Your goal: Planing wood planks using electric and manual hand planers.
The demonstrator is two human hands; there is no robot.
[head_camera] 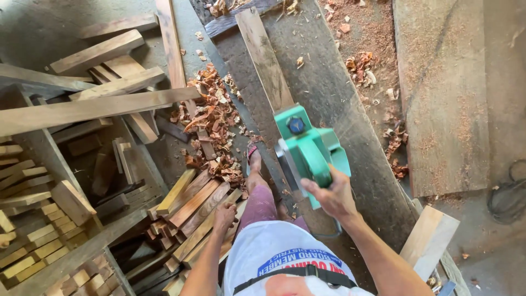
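- Workbench (350,137) of grey, worn planks was seen running up the middle of the view, dusted with sawdust, with a second wide board (444,93) laid beside it on the right.
- Racks of cut wooden blocks (33,230) were stacked at the lower left, and loose long timbers (93,107) were laid crosswise above them.
- A narrow plank (266,60) was laid lengthwise on the workbench, reaching away from the person.
- A heap of reddish wood shavings (211,123) was spread on the floor just left of the bench, between it and the timbers.
- A bundle of short slats (194,205) was leaned against the rack beside the person's leg.
- A green electric planer (307,151) was set on the near end of the narrow plank.
- The right hand (331,194) was closed around the planer's rear handle, fingers wrapped tight.
- The left hand (223,215) was rested on the top of the slats, fingers curled downward; whether anything was gripped could not be told.
- A dark cable (507,197) was coiled on the floor at the far right, well apart from the tool.
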